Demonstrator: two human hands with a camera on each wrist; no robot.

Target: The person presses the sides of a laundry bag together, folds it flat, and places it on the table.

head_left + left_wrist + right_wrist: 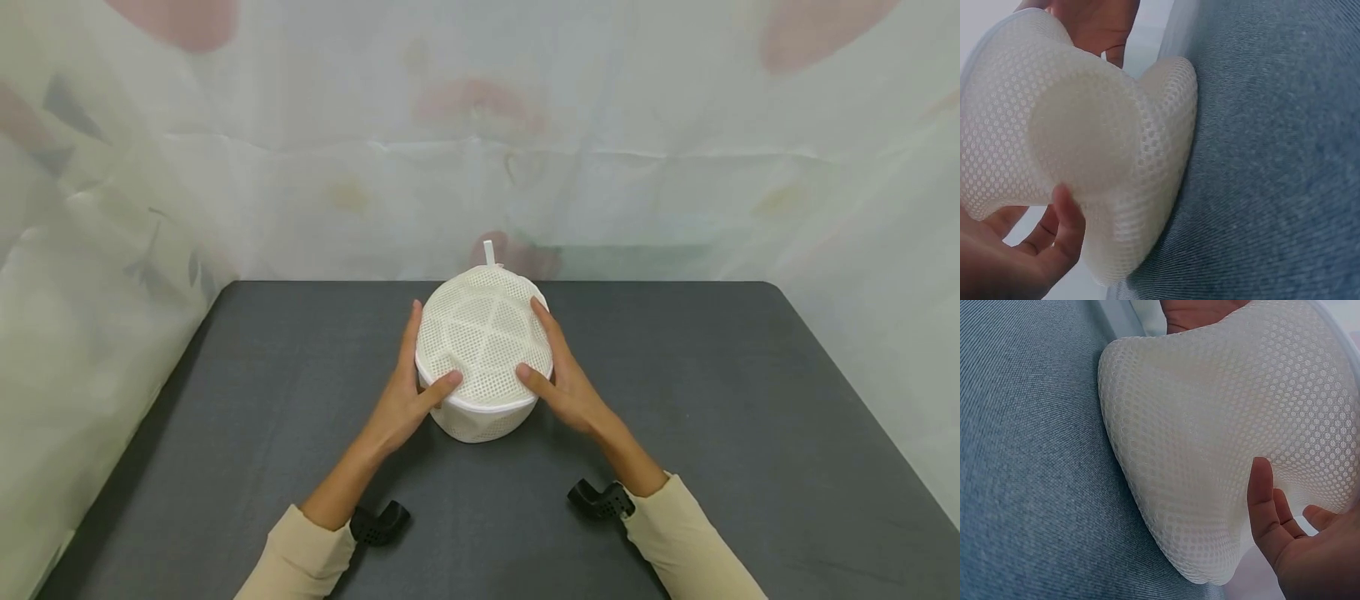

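A round white mesh bag (483, 333) with a domed top and a small tab at its far edge stands on the dark grey table (750, 417). My left hand (417, 367) holds its left side, fingers laid along the wall and thumb over the top rim. On the other side my right hand (551, 362) grips it the same way. In the left wrist view the mesh bag (1085, 125) is dented, with the left thumb (1069, 215) on it. The right wrist view has the mesh bag (1210, 425) bulging above the right thumb (1261, 494).
A pale, flower-printed curtain (480, 167) hangs behind and to both sides of the table. Black wrist mounts (378, 523) (600, 500) sit by the beige sleeves. Bare table surface lies left, right and in front of the bag.
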